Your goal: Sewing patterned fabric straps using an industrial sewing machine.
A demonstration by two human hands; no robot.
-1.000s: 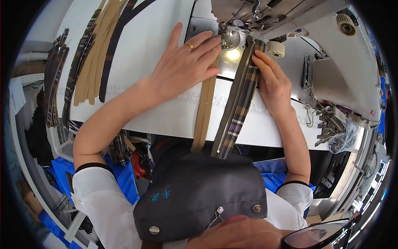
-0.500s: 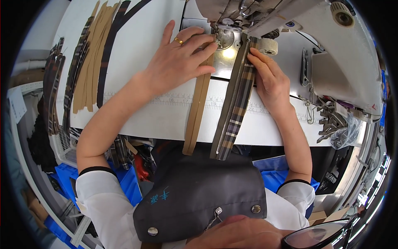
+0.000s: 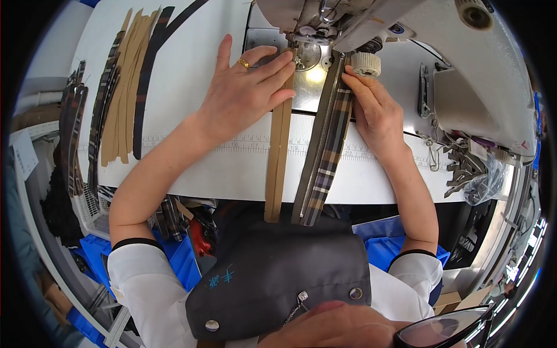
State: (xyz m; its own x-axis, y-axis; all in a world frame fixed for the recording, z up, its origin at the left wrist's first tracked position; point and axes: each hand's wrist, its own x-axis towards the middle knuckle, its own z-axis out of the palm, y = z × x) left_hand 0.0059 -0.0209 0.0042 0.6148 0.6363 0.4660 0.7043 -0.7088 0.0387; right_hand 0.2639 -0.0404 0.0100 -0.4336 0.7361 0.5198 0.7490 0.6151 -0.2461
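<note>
My left hand (image 3: 246,90) lies with its fingers spread, a ring on one of them. Its fingertips and thumb touch the upper part of a tan fabric strip (image 3: 278,156), close to the needle area of a sewing machine (image 3: 400,32). The strip hangs over the table's front edge. To its right runs a zipper (image 3: 322,133) on dark tape, joined along its side to a plaid strip (image 3: 333,139). My right hand (image 3: 377,107) pinches the plaid edge near the top, beside the machine's round white knob (image 3: 366,64). Shadow and the machine head partly hide the needle.
On the left of the white table (image 3: 232,174) lie several tan strips (image 3: 125,98), plaid strips (image 3: 106,104) and a dark strip (image 3: 148,87). A printed ruler crosses the tabletop. Grey scraps (image 3: 462,168) and a clear plastic bag (image 3: 489,180) lie at the right.
The tan strip's lower end has swung right and the strip now hangs straighter. My left hand has shifted slightly left with the strip's top. My right hand keeps its pinch, nearly in place.
</note>
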